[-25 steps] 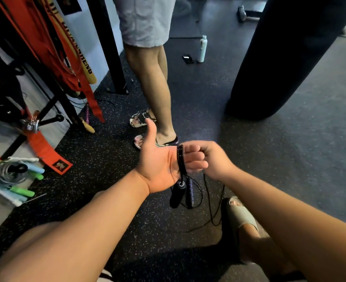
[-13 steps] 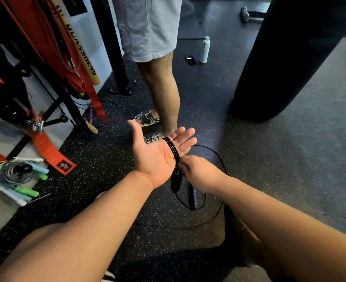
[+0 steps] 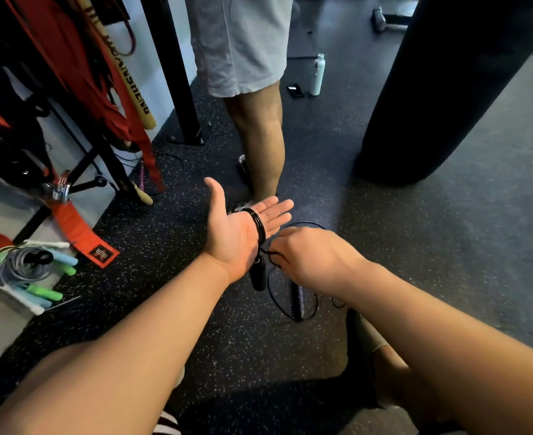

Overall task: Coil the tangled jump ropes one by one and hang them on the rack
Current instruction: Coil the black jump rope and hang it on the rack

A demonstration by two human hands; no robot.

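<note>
Black jump rope [image 3: 260, 227] lies in several turns round the flat, spread left hand [image 3: 240, 233]. The right hand [image 3: 309, 259], up at the fingers a second ago, is now below, pinching the cord: one turn more is wound. A handle [image 3: 257, 274] hangs under the palm; coiling seems unfinished.

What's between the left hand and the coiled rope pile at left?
Head view: the red strap's labelled end lies on the floor between the left hand and the coiled rope pile; otherwise bare floor.
</note>
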